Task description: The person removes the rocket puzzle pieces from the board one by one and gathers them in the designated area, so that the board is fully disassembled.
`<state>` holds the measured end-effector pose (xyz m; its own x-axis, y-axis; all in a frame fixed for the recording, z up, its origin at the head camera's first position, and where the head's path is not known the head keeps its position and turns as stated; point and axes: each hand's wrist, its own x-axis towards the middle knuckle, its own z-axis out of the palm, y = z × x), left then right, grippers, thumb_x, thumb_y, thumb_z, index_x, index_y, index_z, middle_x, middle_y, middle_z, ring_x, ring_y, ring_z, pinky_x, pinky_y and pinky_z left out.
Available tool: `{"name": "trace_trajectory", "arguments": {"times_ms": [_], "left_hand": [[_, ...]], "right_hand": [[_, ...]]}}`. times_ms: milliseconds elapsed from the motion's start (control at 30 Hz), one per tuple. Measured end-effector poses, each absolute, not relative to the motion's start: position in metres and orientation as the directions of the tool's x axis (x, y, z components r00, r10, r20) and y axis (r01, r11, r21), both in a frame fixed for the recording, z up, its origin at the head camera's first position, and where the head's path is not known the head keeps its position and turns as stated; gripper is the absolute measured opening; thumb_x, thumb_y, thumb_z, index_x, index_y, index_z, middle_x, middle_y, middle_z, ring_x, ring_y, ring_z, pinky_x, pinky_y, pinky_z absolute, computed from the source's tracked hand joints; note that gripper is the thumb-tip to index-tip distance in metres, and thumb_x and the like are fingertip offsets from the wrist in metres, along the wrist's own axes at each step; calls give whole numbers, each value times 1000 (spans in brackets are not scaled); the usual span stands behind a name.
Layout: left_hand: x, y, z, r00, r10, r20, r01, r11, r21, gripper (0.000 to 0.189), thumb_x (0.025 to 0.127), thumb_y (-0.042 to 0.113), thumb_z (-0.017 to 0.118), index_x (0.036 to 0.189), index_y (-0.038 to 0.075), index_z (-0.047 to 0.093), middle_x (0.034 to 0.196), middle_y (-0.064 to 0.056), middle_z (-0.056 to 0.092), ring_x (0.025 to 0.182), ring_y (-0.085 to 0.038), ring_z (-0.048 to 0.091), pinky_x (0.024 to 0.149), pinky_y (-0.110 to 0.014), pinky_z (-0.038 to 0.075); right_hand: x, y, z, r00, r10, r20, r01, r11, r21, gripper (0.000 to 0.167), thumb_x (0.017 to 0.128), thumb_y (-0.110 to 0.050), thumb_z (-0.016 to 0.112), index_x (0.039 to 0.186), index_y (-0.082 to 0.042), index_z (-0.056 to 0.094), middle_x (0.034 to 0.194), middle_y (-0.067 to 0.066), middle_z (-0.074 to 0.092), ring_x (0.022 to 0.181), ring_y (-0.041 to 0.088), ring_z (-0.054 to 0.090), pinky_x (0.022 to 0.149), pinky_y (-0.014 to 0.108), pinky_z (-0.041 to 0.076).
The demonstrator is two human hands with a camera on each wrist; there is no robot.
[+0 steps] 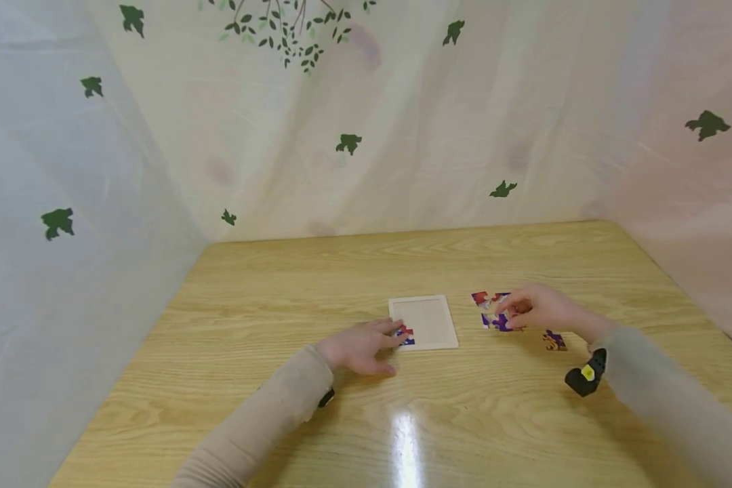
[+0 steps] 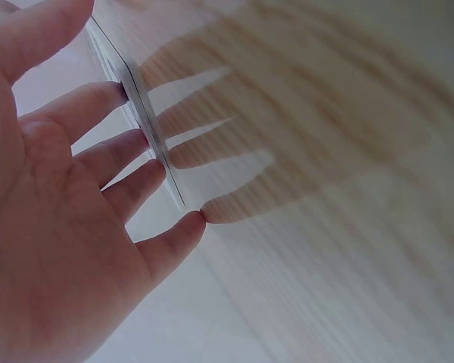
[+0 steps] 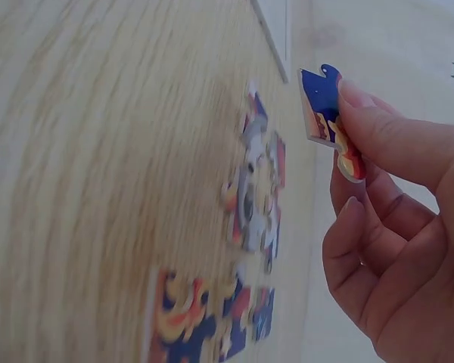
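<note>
My left hand (image 1: 362,347) lies at the near left corner of a pale square puzzle tray (image 1: 450,322), fingers stretched out over it. Under those fingertips a purple and red puzzle piece (image 1: 408,339) sits in the tray's corner. In the left wrist view the fingertips (image 2: 153,175) reach the tray's edge. To the right, my right hand (image 1: 539,308) is raised over loose pieces. Between thumb and fingers it pinches a blue jigsaw piece (image 3: 321,94) with yellow and red parts, seen in the right wrist view.
Several loose jigsaw pieces (image 1: 480,298) lie right of the tray, partly behind the right hand. One more piece (image 1: 554,341) lies nearer the right wrist. The wooden table (image 1: 280,285) meets pale curtains (image 1: 415,169) with green bird shapes.
</note>
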<state>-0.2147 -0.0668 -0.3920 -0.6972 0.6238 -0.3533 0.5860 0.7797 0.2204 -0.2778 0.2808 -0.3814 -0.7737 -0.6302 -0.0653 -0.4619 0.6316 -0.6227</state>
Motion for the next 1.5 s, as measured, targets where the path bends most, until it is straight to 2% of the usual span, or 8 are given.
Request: {"name": "trace_trajectory", "arguments": {"times_ms": [200,533,967,1500], "left_hand": [[-214,-68,-392,-694,623,-360,585,780,223,66,94,40,55,150,19,27,159,-3,14,146,-23,15,117,-40,20],[-212,-68,-391,-685,638,-351,601,768,224,66,94,39,56,150,18,28,159,-5,15,146,-24,16,117,-40,20],[-208,-70,-389,-680,643,-351,601,764,235,66,94,38,56,150,17,27,159,-5,15,146,-24,15,117,-39,20],[-206,-73,-390,-680,640,-358,602,766,225,66,94,38,55,150,18,26,159,-4,13,147,-23,13,118,-39,18]], "right_hand": [[-267,295,-385,-774,-621,-125,-434,664,-610,23,81,-12,73,102,-4,73,79,-4,59,68,5,47,60,21,43],[-254,298,-389,-780,-596,-190,-393,704,-592,25,80,-11,73,104,-3,73,75,-4,52,66,7,44,55,21,37],[-247,298,-397,-770,-626,-118,-493,703,-512,22,79,-13,74,100,-6,73,75,-8,56,65,3,43,54,21,38],[-241,290,-398,-814,-569,-114,-480,771,-419,23,77,-16,76,98,-8,71,81,-7,58,72,8,48,61,22,43]]}}
